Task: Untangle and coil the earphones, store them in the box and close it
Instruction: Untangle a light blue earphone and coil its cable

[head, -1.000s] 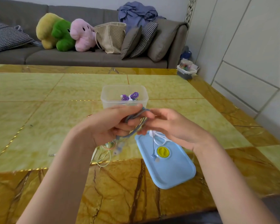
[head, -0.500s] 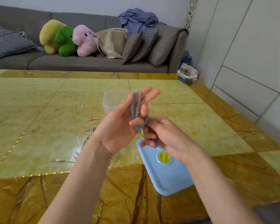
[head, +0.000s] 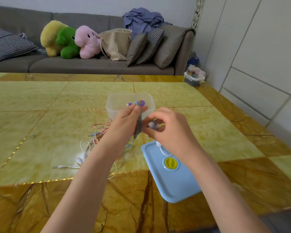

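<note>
Spanning the whole lower field is a table (head: 40,101) of yellow-green marble panels with gold inlay lines and an amber, brown-veined border. Beyond its far edge, from 10 to 1 o'clock, stands a grey sofa (head: 91,64). On it sit a checked cushion (head: 8,45), three plush toys in yellow, green and pink (head: 69,42), a beige tote bag (head: 116,43), more cushions (head: 149,46) and a heap of blue-grey cloth (head: 141,18). White panelled cabinets (head: 259,56) fill the 2 o'clock side, with a small lidded tub of coloured items (head: 194,76) on the floor at their foot.

At centre, a clear plastic box (head: 118,101) stands open on the table; a purple coiled earphone (head: 142,103) lies inside. The left hand (head: 124,121) is raised in front of the box and partly hides it, fingers extended with a blue-grey earphone cable (head: 139,121) wound round them. The right hand (head: 168,126), just beside it at 3 o'clock, pinches the earbud end (head: 152,124) of that cable between curled fingers.

At 8 o'clock from the hands lies a tangle of white, red and blue earphones (head: 97,137), partly hidden behind the left forearm; a white earbud (head: 79,160) and jack plug (head: 60,166) trail out at its near side. At 5 o'clock the light-blue lid (head: 175,185) lies flat with a yellow valve (head: 170,163) on top, one white cable (head: 161,148) draped over its far corner and passing under the right wrist.
</note>
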Available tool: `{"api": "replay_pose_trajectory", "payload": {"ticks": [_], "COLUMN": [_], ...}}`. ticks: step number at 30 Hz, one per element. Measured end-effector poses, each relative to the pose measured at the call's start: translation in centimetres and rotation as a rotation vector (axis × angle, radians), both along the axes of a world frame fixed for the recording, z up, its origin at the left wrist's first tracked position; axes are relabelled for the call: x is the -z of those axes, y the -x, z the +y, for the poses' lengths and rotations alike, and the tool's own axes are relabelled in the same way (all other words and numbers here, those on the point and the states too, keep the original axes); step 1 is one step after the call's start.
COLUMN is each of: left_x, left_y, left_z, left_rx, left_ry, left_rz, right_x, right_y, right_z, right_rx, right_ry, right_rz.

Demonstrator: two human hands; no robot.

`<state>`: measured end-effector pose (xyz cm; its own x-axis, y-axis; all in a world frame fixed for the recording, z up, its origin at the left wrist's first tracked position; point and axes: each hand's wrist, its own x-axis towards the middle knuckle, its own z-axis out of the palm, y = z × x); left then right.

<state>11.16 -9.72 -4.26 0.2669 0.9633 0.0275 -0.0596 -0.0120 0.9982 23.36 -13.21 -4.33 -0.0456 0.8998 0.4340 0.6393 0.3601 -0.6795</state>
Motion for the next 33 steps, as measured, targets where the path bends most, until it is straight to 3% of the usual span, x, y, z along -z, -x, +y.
{"api": "replay_pose_trajectory", "payload": {"ticks": [8,11,15,18,20,22,24,33], "left_x": [-0.2,-0.2,-0.2,-0.2,-0.2,-0.2,-0.3,0.3], "left_y": [0.1,0.0,0.6,1.2,1.2,1.0,0.7,-0.2], "left_z": [-0.6,-0.6,0.0,0.6,0.6,0.3,0.0,0.5], "left_rx": [0.193,0.250,0.351,0.326,0.282,0.258,0.229,0.014], "left_ry": [0.191,0.277,0.361,0.415,0.400,0.374,0.347,0.211], "left_rz": [0.063,-0.024,-0.166,-0.534,-0.678,-0.714,-0.713,-0.651], "right_x": [0.5,0.4,-0.8,-1.0,-0.9,-0.6,-0.3,-0.3], "right_y": [-0.4,-0.5,-0.9,-1.9,-1.6,-0.5,0.4,0.7], "right_z": [0.3,0.4,0.0,0.0,-0.3,-0.8,-0.9,-0.4], "right_rx": [-0.086,-0.069,-0.091,0.062,-0.017,-0.178,-0.256,-0.105], "right_ry": [-0.132,-0.148,0.131,0.226,0.436,0.589,0.607,0.549], "right_rz": [-0.140,-0.182,0.234,0.452,0.608,0.770,0.834,0.898]}}
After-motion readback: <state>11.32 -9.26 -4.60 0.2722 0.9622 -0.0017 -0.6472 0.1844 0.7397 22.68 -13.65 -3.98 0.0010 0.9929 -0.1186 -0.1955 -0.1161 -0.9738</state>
